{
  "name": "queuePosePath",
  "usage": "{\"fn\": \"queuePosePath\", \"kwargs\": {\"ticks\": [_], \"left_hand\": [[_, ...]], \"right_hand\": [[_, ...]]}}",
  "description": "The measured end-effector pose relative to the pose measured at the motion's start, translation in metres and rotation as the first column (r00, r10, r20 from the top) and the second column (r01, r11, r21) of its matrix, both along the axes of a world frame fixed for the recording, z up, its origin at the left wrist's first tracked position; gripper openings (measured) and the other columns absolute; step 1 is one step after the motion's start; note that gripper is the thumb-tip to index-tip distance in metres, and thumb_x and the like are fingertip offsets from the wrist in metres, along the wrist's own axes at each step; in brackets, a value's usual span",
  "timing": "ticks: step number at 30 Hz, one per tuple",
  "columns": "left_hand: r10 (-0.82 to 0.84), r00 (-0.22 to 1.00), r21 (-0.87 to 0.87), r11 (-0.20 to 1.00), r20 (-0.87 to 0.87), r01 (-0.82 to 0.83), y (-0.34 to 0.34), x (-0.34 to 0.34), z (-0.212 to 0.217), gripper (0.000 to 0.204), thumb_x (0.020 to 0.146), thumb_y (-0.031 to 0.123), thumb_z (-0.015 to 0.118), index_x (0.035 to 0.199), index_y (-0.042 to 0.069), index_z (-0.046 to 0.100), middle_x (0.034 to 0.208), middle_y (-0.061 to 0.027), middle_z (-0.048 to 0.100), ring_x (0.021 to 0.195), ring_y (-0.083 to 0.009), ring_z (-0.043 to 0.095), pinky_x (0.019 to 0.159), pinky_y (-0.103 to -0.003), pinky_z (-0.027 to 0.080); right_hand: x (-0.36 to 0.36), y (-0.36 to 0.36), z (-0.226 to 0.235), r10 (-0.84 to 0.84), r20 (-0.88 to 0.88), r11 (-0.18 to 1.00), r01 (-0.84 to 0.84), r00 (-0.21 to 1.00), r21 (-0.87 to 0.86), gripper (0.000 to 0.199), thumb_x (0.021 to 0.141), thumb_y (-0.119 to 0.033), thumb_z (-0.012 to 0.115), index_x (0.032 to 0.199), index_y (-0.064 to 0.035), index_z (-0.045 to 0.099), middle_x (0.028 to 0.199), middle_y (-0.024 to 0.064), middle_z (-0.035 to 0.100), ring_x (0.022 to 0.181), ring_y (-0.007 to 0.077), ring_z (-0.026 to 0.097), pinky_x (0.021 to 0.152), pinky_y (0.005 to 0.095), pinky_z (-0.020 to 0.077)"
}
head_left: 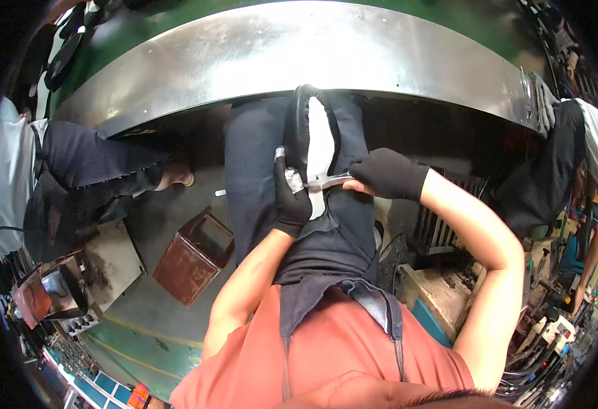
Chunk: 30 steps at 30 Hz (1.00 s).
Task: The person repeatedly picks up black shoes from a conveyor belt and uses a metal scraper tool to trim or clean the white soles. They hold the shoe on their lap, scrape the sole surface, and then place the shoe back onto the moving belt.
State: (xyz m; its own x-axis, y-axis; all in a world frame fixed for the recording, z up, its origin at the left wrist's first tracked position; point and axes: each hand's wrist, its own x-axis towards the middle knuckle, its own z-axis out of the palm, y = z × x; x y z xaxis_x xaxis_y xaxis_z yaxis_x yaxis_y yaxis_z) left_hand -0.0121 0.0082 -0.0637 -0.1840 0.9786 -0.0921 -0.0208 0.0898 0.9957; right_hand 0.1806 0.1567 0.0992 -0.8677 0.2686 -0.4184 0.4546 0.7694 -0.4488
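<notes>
A black shoe upper [299, 129] with a white bottom [320, 140] lies sole up across my lap, its toe toward the metal table edge. My left hand [290, 198], in a black glove with white wrapping on the fingers, grips the shoe's heel end from the left. From the right, my right hand [386, 174], in a black fingerless glove, is closed round a silver metal tool that looks like pincers [333, 180]. The tool's head rests at the white bottom near the heel, close to my left fingers. Its jaws are too small to make out.
A curved steel table edge [299, 51] runs ahead of my knees, with a green surface [156, 27] beyond. A brown metal box [193, 255] stands on the floor to the left. Other people sit at left [87, 160] and right [551, 167]. A machine [438, 296] stands by my right elbow.
</notes>
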Motion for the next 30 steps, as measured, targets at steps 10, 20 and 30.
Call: {"fn": "queuePosePath", "kwargs": {"ticks": [10, 20, 30], "left_hand": [[0.031, 0.977, -0.159, 0.987, 0.209, 0.002, 0.005, -0.015, 0.014, 0.065, 0.095, 0.015, 0.052, 0.145, -0.003, 0.015, 0.129, -0.0164, 0.043, 0.119, -0.0286, 0.044, 0.103, -0.034, 0.035], [0.155, 0.828, -0.606, 0.754, 0.539, 0.254, 0.023, -0.04, 0.113, 0.061, 0.095, 0.065, 0.032, 0.108, 0.013, 0.061, 0.073, 0.0031, 0.054, 0.061, -0.007, 0.048, 0.056, -0.023, 0.04], [0.155, 0.958, -0.325, 0.943, 0.243, -0.071, 0.037, -0.011, 0.082, 0.054, 0.101, 0.044, 0.039, 0.13, -0.001, 0.048, 0.115, -0.0092, 0.059, 0.104, -0.0166, 0.056, 0.092, -0.03, 0.044]], "right_hand": [[-0.068, -0.105, 0.069, 0.408, -0.191, 0.876, -0.325, 0.893, 0.356, 0.036, 0.086, -0.04, 0.059, 0.07, -0.0075, 0.062, 0.072, 0.0115, 0.061, 0.069, 0.0261, 0.062, 0.059, 0.0378, 0.0491], [0.012, -0.064, 0.009, -0.608, 0.212, 0.562, 0.604, 0.765, -0.566, 0.047, 0.099, -0.043, 0.045, 0.097, 0.0011, 0.062, 0.079, 0.0096, 0.063, 0.073, 0.0155, 0.056, 0.069, 0.0324, 0.0463], [0.001, -0.066, 0.026, -0.176, -0.341, 0.863, 0.311, 0.924, 0.398, 0.03, 0.087, -0.032, 0.063, 0.082, -0.0033, 0.061, 0.088, 0.0146, 0.059, 0.082, 0.0315, 0.061, 0.069, 0.0384, 0.0514]]}}
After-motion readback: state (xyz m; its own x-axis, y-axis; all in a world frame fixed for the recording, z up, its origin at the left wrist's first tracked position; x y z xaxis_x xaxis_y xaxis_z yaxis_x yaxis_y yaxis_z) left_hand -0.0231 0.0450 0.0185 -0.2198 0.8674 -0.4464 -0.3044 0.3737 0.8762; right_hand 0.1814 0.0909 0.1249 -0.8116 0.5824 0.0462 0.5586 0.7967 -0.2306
